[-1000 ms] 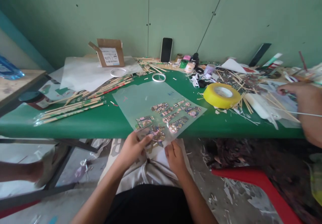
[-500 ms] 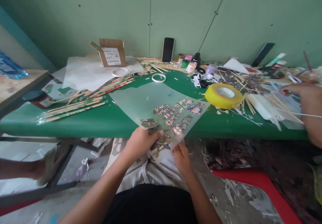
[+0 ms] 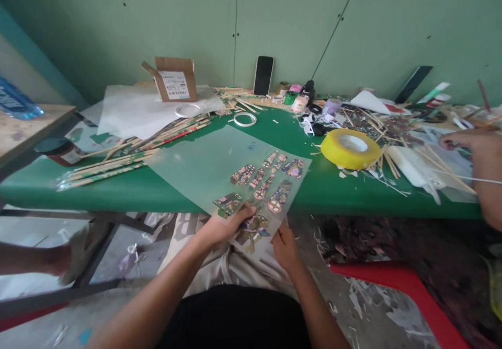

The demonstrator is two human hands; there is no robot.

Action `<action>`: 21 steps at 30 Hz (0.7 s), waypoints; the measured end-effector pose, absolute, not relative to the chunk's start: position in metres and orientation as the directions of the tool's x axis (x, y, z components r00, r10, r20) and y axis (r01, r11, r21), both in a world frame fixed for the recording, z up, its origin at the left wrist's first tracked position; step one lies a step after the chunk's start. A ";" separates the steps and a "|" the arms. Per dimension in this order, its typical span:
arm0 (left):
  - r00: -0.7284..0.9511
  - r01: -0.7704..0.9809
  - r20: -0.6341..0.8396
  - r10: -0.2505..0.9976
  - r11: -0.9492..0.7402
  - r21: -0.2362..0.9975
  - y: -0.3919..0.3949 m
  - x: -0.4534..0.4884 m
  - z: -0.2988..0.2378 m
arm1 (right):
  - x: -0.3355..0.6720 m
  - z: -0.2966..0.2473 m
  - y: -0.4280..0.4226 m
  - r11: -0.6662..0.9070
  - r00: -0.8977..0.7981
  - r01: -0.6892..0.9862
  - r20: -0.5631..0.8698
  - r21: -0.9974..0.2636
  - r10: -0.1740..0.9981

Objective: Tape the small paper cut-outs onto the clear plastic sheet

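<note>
A large translucent sheet (image 3: pixel 192 163) lies partly on the green-covered table, with its near end over my lap. Several dark, patterned printed pieces (image 3: pixel 280 196) show on its right half. My left hand (image 3: pixel 229 224) grips the near edge, thumb on top and fingers beneath, beside a loose-looking printed flap (image 3: pixel 228 202). My right hand (image 3: pixel 284 242) is closed at the near right edge, its fingers pinched together. Whether it holds only the sheet or a small tool there, I cannot make out.
A yellow tape roll (image 3: pixel 350 149) sits right of the sheet, near another person's hand (image 3: pixel 463 140). Wrapped wooden sticks (image 3: pixel 113 169) lie left. Farther back are a white ring (image 3: pixel 245 119), a cardboard box (image 3: pixel 176 80), a phone (image 3: pixel 263 76) and small paint jars (image 3: pixel 300 103).
The sheet has slid left and turned a little, its left corner now reaching the wrapped sticks. My left hand has shifted with it, and my right hand has moved slightly right.
</note>
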State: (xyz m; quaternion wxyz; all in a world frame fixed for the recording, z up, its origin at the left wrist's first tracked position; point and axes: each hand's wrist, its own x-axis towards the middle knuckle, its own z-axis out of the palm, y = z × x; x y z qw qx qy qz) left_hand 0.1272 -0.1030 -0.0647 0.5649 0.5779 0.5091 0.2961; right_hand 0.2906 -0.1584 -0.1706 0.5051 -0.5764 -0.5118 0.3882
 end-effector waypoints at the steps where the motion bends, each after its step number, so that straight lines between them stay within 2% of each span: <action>1: 0.301 0.251 -0.269 0.915 0.196 0.948 -0.102 0.126 -0.066 | 0.293 -0.169 -0.157 0.046 0.146 0.219 0.079 -0.975 0.986; 6: 0.331 0.219 -0.352 0.876 0.291 0.931 -0.094 0.123 -0.067 | 0.297 -0.152 -0.149 0.146 0.076 0.286 0.174 -0.947 0.982; 11: 0.323 0.298 -0.313 0.893 0.218 0.929 -0.092 0.123 -0.057 | 0.298 -0.152 -0.152 0.116 0.052 0.333 0.141 -0.936 0.989; 16: 0.354 0.342 -0.275 0.894 0.150 0.928 -0.093 0.125 -0.057 | 0.290 -0.159 -0.150 0.201 0.127 0.379 0.266 -0.903 0.956; 21: 0.355 0.277 -0.262 0.897 0.167 0.946 -0.093 0.124 -0.062 | 0.286 -0.164 -0.145 0.235 0.106 0.421 0.305 -0.876 0.946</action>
